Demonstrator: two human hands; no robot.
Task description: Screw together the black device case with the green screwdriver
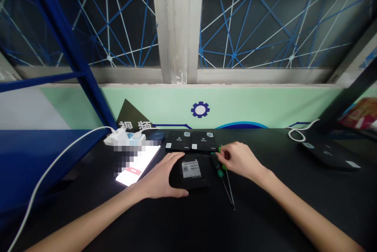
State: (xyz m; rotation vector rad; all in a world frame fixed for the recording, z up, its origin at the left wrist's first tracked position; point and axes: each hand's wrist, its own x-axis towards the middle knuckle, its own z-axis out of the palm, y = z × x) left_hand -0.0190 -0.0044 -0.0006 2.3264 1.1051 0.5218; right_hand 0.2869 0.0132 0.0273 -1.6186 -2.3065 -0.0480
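Note:
My left hand [160, 177] reaches around the left side of a flat black box [204, 179]. Its fingers lie at the far edge and its thumb at the near edge. A white printed label [191, 169] faces up on this box. To the right of it, my right hand [238, 157] is closed with its fingertips on the light-green handle of a screwdriver [231, 187]. The shaft points toward me along the table. Just left of that lies a second screwdriver [216, 163] with a black and dark-green handle. My right fingers partly hide the light-green handle.
Two black boxes [178, 140] with small stickers lie side by side behind. A lit phone [138, 165] is on the left, before a white power strip [129, 138] with a charger and white cable [44, 173]. Another black device [328, 155] lies far right on the black table [250, 224].

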